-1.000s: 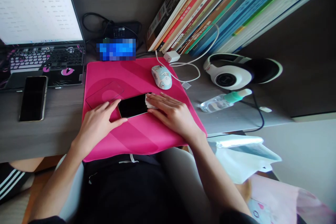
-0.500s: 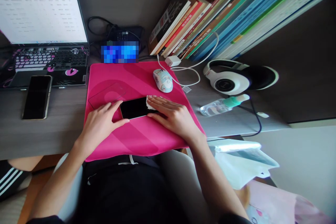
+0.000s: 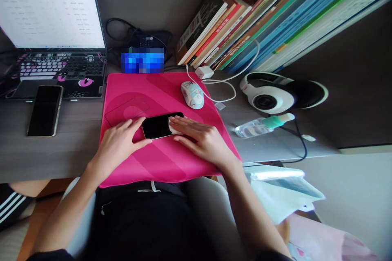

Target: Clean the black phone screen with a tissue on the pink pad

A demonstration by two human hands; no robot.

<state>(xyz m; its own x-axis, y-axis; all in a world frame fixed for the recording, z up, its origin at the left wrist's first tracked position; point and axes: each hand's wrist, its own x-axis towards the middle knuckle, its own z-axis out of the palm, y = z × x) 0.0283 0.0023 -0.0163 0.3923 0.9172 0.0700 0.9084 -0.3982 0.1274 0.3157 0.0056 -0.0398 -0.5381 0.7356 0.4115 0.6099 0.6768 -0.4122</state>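
Observation:
A phone (image 3: 157, 125) with a dark screen lies face up on a pink desk mat (image 3: 153, 85). My left hand (image 3: 122, 138) grips its left end, thumb on the near edge and fingers at the far corner. With its fingers stretched together, my right hand (image 3: 199, 134) presses a white tissue (image 3: 174, 127) onto the right part of the screen. The palm hides the phone's near right corner. Just beyond my left hand, a thin clear sheet (image 3: 128, 110), like a screen protector, lies flat on the mat.
A patterned mouse (image 3: 192, 94) sits on the mat's far right. To the right are a white cable, headphones (image 3: 268, 100) and a spray bottle (image 3: 254, 126) on its side. Books (image 3: 214, 28) lean behind. Leftward are a laptop (image 3: 61, 69) and a second phone (image 3: 45, 110).
My right hand has slid the tissue a little nearer to me and left across the screen, baring the phone's far right corner. My left hand keeps its grip. The whole view has shifted slightly.

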